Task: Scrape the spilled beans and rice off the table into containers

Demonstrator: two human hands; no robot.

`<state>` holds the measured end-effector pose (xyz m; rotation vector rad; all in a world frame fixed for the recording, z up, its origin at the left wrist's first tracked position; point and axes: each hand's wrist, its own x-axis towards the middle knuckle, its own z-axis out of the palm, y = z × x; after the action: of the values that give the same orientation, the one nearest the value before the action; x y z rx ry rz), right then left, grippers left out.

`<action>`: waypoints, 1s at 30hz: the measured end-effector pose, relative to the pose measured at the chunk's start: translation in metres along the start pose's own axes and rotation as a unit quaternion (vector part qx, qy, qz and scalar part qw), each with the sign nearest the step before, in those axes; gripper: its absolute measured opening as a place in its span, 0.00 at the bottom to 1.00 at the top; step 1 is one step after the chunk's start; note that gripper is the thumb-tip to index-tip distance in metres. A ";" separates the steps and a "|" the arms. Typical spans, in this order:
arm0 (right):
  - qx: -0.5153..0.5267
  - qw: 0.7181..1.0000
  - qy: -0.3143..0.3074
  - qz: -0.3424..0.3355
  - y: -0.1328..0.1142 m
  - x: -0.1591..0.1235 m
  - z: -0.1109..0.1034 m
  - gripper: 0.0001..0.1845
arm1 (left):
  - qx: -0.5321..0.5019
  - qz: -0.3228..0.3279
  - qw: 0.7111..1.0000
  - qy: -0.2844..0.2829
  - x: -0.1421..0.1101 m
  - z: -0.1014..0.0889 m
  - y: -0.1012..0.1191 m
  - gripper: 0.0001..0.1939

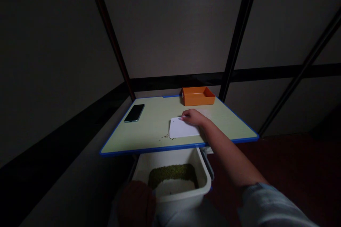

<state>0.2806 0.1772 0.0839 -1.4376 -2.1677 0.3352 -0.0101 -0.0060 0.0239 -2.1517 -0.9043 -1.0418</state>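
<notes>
My right hand (192,117) reaches over the table, its fingers closed on the upper edge of a flat white card (182,129). The card lies on or just above the tabletop near the front edge, with one small dark spot close to its upper left corner. Small dark grains (166,136) are scattered beside the card's lower left corner. Below the table edge is a white bin (167,156) with many small green grains (173,172), like mung beans, heaped toward its far side. My left hand (137,202) is at the bin's near left corner, in deep shadow; its fingers cannot be made out.
The pale green tabletop (154,117) has a blue rim. A phone (134,113) lies at its left side. At the back right stands an orange open tray (197,98). Dark-framed wall panels (173,25) rise behind the table. The room is dim.
</notes>
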 end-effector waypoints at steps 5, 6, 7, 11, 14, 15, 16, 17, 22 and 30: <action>0.000 1.000 -0.001 0.004 -0.002 -0.001 -0.001 0.13 | -0.023 -0.008 1.000 0.014 0.005 -0.001 0.002 0.11; 0.001 1.000 -0.001 0.005 -0.002 -0.001 -0.001 0.13 | -0.027 -0.009 0.999 0.014 0.006 -0.001 0.002 0.11; 0.000 1.000 0.000 0.006 -0.002 -0.001 -0.002 0.13 | -0.029 -0.009 0.999 0.012 0.007 -0.002 0.002 0.12; -0.013 1.000 0.004 0.009 -0.003 -0.001 -0.002 0.14 | -0.029 -0.010 1.000 0.002 0.010 -0.003 0.003 0.12; -0.018 1.000 0.003 0.012 -0.003 0.000 -0.001 0.14 | -0.025 -0.011 1.000 0.001 0.010 -0.003 0.003 0.14; -0.018 1.000 0.002 0.010 -0.004 0.000 0.000 0.14 | -0.022 -0.013 1.000 0.001 0.010 -0.003 0.002 0.14; -0.018 1.000 0.001 0.007 -0.005 0.000 0.000 0.14 | -0.020 -0.015 1.000 0.003 0.009 -0.003 0.002 0.14; -0.019 1.000 0.000 0.005 -0.005 0.001 0.001 0.14 | -0.019 -0.016 1.000 0.004 0.009 -0.003 0.001 0.13; -0.025 1.000 0.007 0.004 -0.007 0.001 0.003 0.15 | -0.015 0.005 1.000 -0.017 0.006 -0.003 0.000 0.10; -0.011 1.000 -0.001 -0.018 -0.008 0.001 0.007 0.14 | -0.021 -0.001 1.000 0.024 0.010 -0.004 0.001 0.10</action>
<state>0.2697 0.1755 0.0821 -1.4089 -2.2030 0.2996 -0.0059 -0.0064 0.0343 -2.1506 -0.8691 -1.1168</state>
